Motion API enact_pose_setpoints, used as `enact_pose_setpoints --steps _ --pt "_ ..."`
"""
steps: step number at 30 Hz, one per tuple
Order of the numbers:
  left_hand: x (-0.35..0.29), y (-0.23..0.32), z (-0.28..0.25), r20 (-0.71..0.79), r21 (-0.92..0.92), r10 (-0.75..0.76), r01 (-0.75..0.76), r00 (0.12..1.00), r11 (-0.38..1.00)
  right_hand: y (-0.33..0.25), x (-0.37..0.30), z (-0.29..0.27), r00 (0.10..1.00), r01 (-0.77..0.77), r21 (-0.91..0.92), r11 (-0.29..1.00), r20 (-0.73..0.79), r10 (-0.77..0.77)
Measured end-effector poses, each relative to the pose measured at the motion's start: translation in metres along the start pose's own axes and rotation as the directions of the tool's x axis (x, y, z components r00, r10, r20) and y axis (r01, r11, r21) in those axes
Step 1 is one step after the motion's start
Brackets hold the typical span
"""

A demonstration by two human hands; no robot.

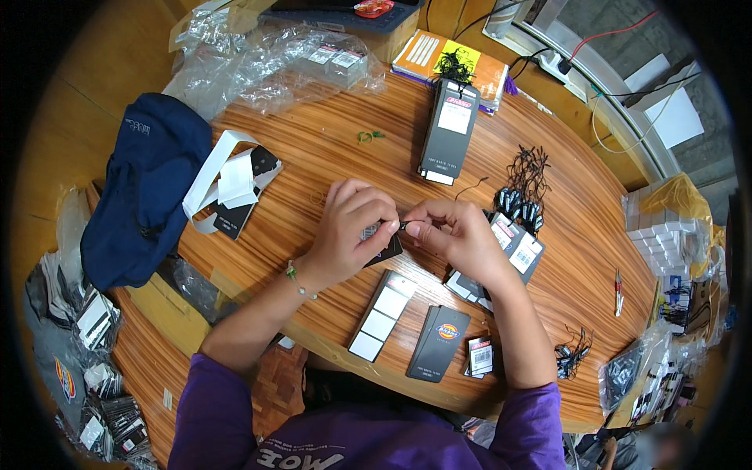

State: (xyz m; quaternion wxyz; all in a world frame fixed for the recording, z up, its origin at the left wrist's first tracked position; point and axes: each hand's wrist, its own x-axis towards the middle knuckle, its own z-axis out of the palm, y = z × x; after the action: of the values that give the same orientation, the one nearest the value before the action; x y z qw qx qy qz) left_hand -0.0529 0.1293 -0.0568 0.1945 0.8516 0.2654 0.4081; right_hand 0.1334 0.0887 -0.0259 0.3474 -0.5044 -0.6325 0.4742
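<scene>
Above the middle of the table, my left hand (356, 223) is closed on a dark hang tag (386, 252), its fingers covering much of it. My right hand (454, 235) meets it at the tag's upper end, thumb and forefinger pinching a small black string fastener (403, 225). Nearer me lie a long tag with white stickers (382, 316), overlapping dark grey tags (439, 343) and a few small barcode tags (480, 356). Partly behind my right wrist is a pile of strung tags (517, 247), its black cords and fasteners (519, 207) spread beyond it.
A tall stack of strung tags (450, 129) stands at the back. Left are white label strips (223, 180) and a navy bag (145, 188). Red-handled snips (618, 294) and loose black strings (574, 352) lie right. Clear plastic bags (266, 66) sit far left; bagged boxes (666, 223) far right.
</scene>
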Motion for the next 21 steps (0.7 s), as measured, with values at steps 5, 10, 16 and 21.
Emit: enact_pose_setpoints --steps 5,10,16,21 --pt "0.0008 -0.0053 -0.0009 0.128 -0.273 -0.110 0.142 0.986 0.952 -0.0005 0.0010 -0.0033 0.996 -0.069 0.062 0.996 0.059 0.065" --pt "0.0029 -0.0059 -0.0031 0.173 -0.394 -0.119 0.179 0.978 0.901 0.0044 0.0023 -0.0021 0.994 -0.079 0.200 0.977 0.085 0.063" --pt "0.0003 -0.0079 0.0009 0.212 -0.459 -0.173 0.254 0.962 0.851 0.0032 0.0020 -0.0027 0.994 -0.096 0.184 0.978 0.065 0.086" --pt "0.0013 -0.0075 0.0028 0.202 -0.423 -0.153 0.227 0.967 0.877 0.0028 0.0014 -0.0025 0.995 -0.095 0.163 0.982 0.042 0.089"
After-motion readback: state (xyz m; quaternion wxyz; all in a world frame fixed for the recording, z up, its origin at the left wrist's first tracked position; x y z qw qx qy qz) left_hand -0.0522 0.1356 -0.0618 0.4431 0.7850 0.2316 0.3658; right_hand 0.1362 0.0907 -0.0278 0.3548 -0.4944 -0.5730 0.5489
